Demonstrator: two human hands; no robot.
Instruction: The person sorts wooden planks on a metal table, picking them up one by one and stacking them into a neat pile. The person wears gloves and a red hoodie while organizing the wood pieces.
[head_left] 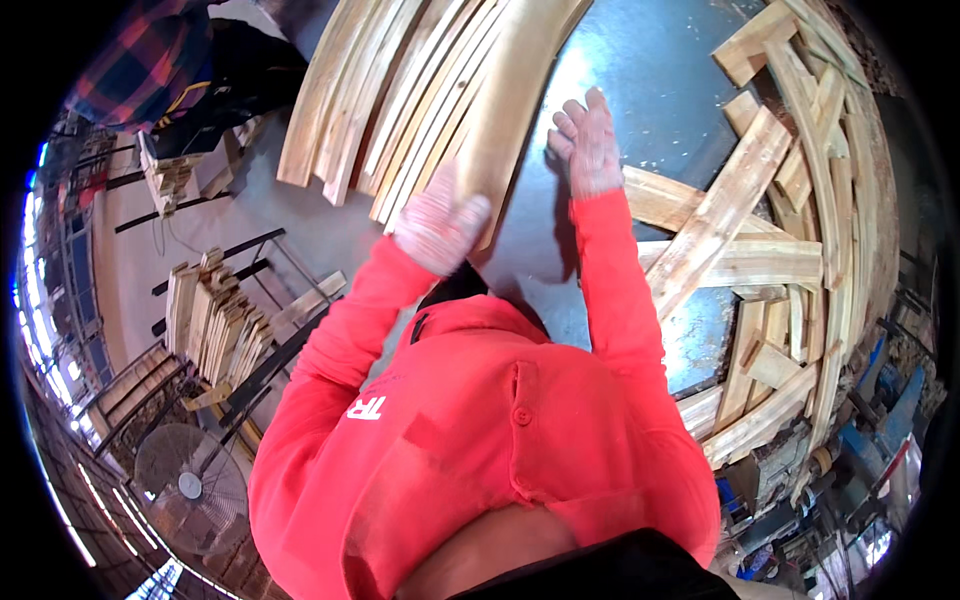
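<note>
My left hand (pixel 440 225), in a pale glove, lies at the near ends of a row of long wooden boards. Its fingers stretch forward and its thumb stands apart, against the wide, smooth board (pixel 505 100) at the right of the row. Left of that board, several narrower boards (pixel 400 90) run side by side, away from me. My right hand (pixel 590 145), also gloved, hovers over the bluish metal table (pixel 650 60), right of the wide board and apart from it. Its fingers are loosely bent, with nothing between them.
At right, loose planks (pixel 720 210) lie crossed on the table, beside a curved pile of long boards (pixel 850 200). Stacked boards (pixel 215 315) rest on a rack at left, above a round fan (pixel 190 485). Another person's plaid sleeve (pixel 140 65) shows at far left.
</note>
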